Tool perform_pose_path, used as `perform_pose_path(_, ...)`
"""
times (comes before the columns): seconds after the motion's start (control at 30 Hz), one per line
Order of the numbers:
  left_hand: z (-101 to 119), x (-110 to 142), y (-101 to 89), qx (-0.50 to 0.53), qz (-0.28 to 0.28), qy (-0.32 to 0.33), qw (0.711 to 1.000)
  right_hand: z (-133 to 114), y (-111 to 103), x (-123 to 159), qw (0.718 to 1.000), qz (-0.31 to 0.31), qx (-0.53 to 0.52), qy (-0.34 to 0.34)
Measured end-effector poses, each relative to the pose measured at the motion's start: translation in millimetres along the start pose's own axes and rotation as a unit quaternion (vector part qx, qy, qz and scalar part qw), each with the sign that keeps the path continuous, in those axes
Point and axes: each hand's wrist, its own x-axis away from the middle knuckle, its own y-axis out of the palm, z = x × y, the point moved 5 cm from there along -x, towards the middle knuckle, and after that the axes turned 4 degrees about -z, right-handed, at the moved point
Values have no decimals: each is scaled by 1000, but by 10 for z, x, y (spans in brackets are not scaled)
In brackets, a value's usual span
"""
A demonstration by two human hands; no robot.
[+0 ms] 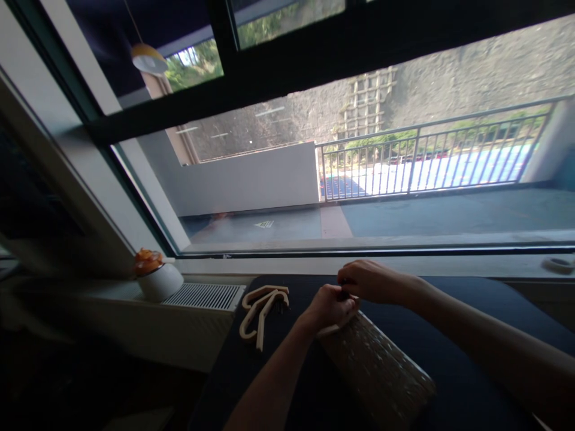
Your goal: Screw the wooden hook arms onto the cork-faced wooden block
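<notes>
On the dark table (pixel 453 299) lies a brown, slab-like piece (pixel 381 365), its surface dotted with small glints. My left hand (pixel 333 308) is closed at its far end, around a pale wooden piece (pixel 330 329) that shows only as a strip below the fingers. Bent over the same end, my right hand (pixel 368 281) has its fingers pinched together close to the left fingertips. What the right fingers hold is hidden in shadow. Several curved, hook-shaped pale wooden pieces (pixel 260 308) lie to the left, with small dark bits (pixel 281 306) beside them.
A large window (pixel 251 185) with a pale sill (pixel 211 264) runs behind the table. To the left stand a radiator (pixel 202 296) and a white rounded container (pixel 160 282) topped with something orange (pixel 148 261). A small pale object (pixel 558 264) sits on the sill at right.
</notes>
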Motion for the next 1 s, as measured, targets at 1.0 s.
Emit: perform_pose_path(1.0,38,31,4,-57,29,-9,998,90,48,-8,999,31,15,31)
